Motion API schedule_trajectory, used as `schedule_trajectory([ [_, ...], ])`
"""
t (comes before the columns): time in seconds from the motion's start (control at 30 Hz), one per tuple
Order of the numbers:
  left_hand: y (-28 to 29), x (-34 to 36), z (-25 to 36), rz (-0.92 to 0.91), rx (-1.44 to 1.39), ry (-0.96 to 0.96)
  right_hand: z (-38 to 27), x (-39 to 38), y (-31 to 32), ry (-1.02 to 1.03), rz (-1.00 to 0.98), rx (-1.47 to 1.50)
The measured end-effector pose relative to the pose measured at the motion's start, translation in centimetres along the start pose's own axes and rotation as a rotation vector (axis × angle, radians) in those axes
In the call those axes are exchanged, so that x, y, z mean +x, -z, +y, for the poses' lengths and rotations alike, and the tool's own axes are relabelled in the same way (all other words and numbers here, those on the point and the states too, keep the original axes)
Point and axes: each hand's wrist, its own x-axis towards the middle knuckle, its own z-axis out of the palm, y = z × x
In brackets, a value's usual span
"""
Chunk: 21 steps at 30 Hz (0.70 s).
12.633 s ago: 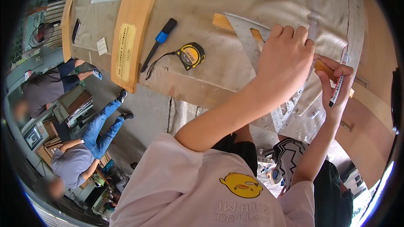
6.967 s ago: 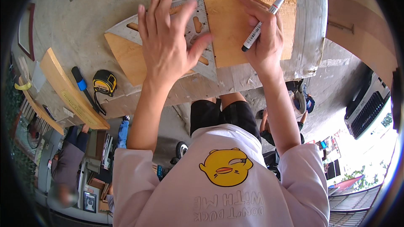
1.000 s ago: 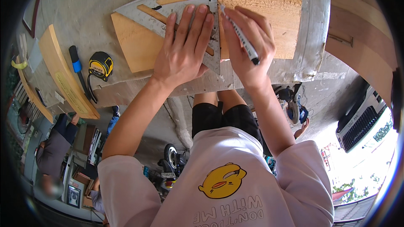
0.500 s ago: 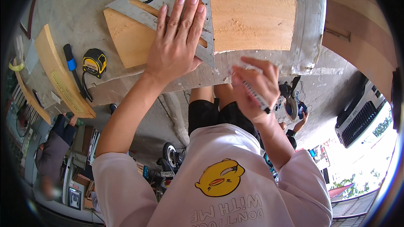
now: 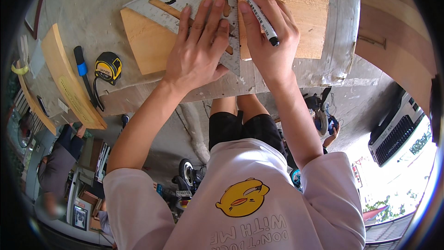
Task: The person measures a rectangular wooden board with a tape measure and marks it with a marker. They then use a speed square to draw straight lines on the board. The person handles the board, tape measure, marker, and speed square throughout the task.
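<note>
A metal set square [image 5: 233,28] lies across a curved wooden board [image 5: 311,23] at the far side of the table. My left hand [image 5: 196,46] presses flat on the set square, fingers stretched out and slightly apart. In my right hand [image 5: 277,32] is a white marker pen [image 5: 260,18] with a black end, pinched between thumb and fingers. The pen's tip is at the far end of the set square's straight right edge, by the board's far edge. My right hand rests over the board's right part and hides some of it.
Left on the table [image 5: 152,85] are a tape measure [image 5: 108,67], a black tool with a blue band [image 5: 83,71] and a curved wooden piece [image 5: 69,81]. The table's near edge runs before my body. Another person [image 5: 58,166] is at the lower left; a motorbike [image 5: 186,173] stands below.
My right hand has moved up and away from me, from the table's near edge to the set square's far end, bringing the marker's tip there. My left hand stays on the set square.
</note>
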Motion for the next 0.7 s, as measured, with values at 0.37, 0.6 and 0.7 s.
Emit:
schedule_trajectory([
  [0.37,-1.2,-0.7,-0.7,0.051,-0.048,-0.056,-4.6,-8.7,8.6,-0.021,-0.447,-0.070],
  [0.6,-0.4,-0.7,-0.6,0.013,-0.038,-0.052,-0.6,-5.3,11.2,0.045,-0.183,-0.129],
  [0.7,0.0,-0.8,-0.9,0.029,-0.034,-0.090,1.9,-4.0,9.5,0.166,-0.391,-0.205],
])
